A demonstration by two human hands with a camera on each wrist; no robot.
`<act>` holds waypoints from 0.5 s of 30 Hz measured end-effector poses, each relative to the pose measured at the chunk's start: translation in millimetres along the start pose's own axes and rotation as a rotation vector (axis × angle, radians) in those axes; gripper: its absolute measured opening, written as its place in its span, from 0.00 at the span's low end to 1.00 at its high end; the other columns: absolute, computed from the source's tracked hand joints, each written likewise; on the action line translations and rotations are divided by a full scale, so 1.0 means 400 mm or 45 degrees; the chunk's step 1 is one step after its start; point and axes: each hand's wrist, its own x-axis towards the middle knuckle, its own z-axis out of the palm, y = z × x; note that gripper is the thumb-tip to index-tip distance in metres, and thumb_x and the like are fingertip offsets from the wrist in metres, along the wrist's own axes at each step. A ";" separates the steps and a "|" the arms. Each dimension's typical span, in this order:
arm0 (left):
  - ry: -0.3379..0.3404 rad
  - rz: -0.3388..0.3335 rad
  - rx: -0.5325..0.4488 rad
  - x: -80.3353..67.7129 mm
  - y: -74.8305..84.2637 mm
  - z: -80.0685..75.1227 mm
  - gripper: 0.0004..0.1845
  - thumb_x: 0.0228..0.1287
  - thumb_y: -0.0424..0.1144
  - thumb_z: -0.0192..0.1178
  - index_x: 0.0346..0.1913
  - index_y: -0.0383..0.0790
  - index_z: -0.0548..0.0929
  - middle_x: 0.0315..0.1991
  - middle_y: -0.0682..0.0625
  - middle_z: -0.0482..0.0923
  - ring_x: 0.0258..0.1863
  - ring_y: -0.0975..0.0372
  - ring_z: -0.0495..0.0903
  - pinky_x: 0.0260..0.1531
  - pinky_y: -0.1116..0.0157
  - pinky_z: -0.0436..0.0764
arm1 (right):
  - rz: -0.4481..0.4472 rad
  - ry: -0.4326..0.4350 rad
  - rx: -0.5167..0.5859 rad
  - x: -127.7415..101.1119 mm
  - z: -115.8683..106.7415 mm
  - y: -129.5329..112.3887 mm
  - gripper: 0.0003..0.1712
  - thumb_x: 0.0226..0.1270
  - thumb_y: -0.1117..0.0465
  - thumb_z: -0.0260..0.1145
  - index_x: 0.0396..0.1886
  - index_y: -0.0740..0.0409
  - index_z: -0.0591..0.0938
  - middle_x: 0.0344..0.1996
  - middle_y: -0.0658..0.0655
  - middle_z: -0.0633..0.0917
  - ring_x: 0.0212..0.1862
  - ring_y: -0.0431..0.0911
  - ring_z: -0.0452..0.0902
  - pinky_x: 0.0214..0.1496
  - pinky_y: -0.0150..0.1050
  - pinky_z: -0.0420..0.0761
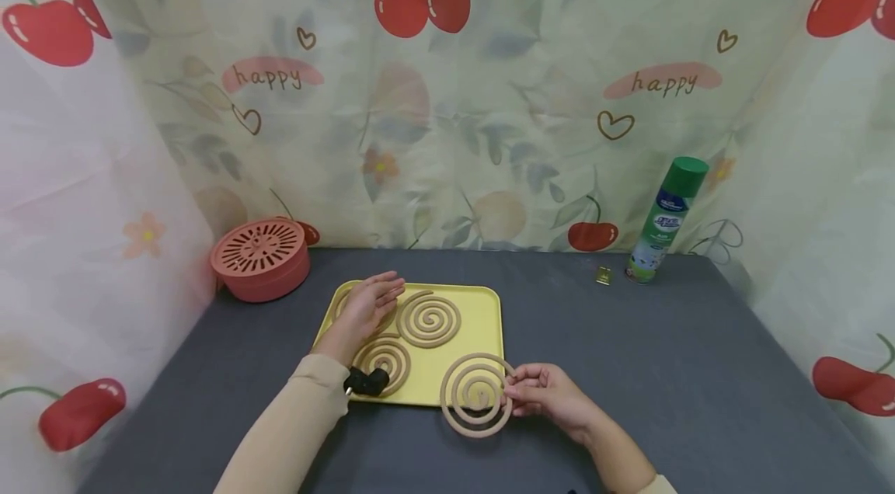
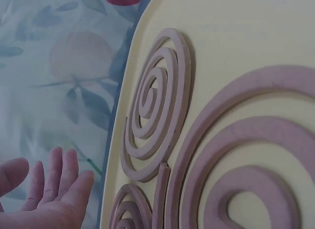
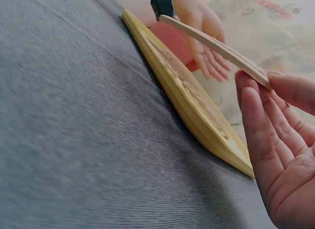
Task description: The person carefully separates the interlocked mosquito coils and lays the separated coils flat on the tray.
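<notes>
Between thumb and fingertips my right hand (image 1: 548, 399) pinches the edge of a brown mosquito coil (image 1: 479, 401). That coil overlaps the front right corner of a yellow tray (image 1: 482, 323) in the head view; the right wrist view shows it edge-on, raised above the tray. My left hand (image 1: 365, 309) is held over the tray's left side with its fingers extended, holding nothing. Partly hidden under it lies one coil (image 1: 339, 309). Two more coils lie flat on the tray, one at the back middle (image 1: 430, 320) and one at the front left (image 1: 402, 370), partly covered by a black wrist device.
A round pink box (image 1: 262, 284) with a slotted lid stands at the back left. At the back right are a green spray can (image 1: 664, 222) and a small gold-coloured metal piece (image 1: 604, 275). Printed curtains enclose the dark table (image 1: 664, 354) behind and at both sides.
</notes>
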 end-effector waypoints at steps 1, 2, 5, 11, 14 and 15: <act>0.003 0.002 -0.001 -0.001 -0.001 -0.001 0.24 0.71 0.28 0.41 0.68 0.29 0.57 0.68 0.31 0.56 0.68 0.46 0.59 0.69 0.54 0.57 | 0.006 0.019 -0.004 0.005 -0.002 -0.003 0.04 0.62 0.65 0.63 0.37 0.60 0.78 0.28 0.47 0.86 0.31 0.36 0.82 0.34 0.30 0.82; 0.006 0.002 -0.003 -0.002 -0.001 -0.003 0.24 0.71 0.28 0.41 0.68 0.29 0.57 0.68 0.31 0.56 0.68 0.46 0.59 0.69 0.54 0.57 | 0.012 0.035 -0.009 0.010 -0.004 -0.007 0.05 0.62 0.65 0.63 0.37 0.60 0.78 0.28 0.47 0.86 0.31 0.36 0.82 0.34 0.30 0.82; -0.001 0.001 0.009 -0.007 -0.002 -0.009 0.24 0.71 0.29 0.40 0.69 0.28 0.56 0.68 0.31 0.56 0.68 0.45 0.59 0.68 0.54 0.58 | 0.023 0.063 -0.020 0.027 -0.008 -0.016 0.06 0.62 0.65 0.63 0.37 0.62 0.78 0.28 0.47 0.86 0.31 0.36 0.82 0.34 0.30 0.82; -0.069 -0.007 0.030 -0.028 0.003 -0.019 0.24 0.73 0.31 0.38 0.69 0.30 0.56 0.68 0.31 0.56 0.68 0.46 0.59 0.68 0.54 0.58 | 0.042 0.086 -0.054 0.057 -0.015 -0.032 0.06 0.61 0.65 0.63 0.37 0.63 0.78 0.28 0.47 0.85 0.30 0.36 0.82 0.35 0.30 0.82; -0.100 -0.011 0.044 -0.037 0.005 -0.019 0.23 0.73 0.32 0.38 0.69 0.32 0.58 0.68 0.32 0.58 0.67 0.47 0.62 0.68 0.54 0.59 | 0.043 0.100 -0.076 0.069 -0.022 -0.037 0.07 0.61 0.65 0.64 0.37 0.64 0.79 0.28 0.47 0.85 0.30 0.36 0.82 0.35 0.30 0.82; -0.109 -0.011 0.059 -0.040 0.006 -0.019 0.23 0.73 0.32 0.39 0.69 0.32 0.58 0.67 0.33 0.59 0.66 0.48 0.63 0.67 0.54 0.60 | 0.042 0.103 -0.080 0.073 -0.024 -0.037 0.07 0.61 0.65 0.64 0.38 0.64 0.79 0.28 0.47 0.86 0.30 0.36 0.82 0.35 0.30 0.82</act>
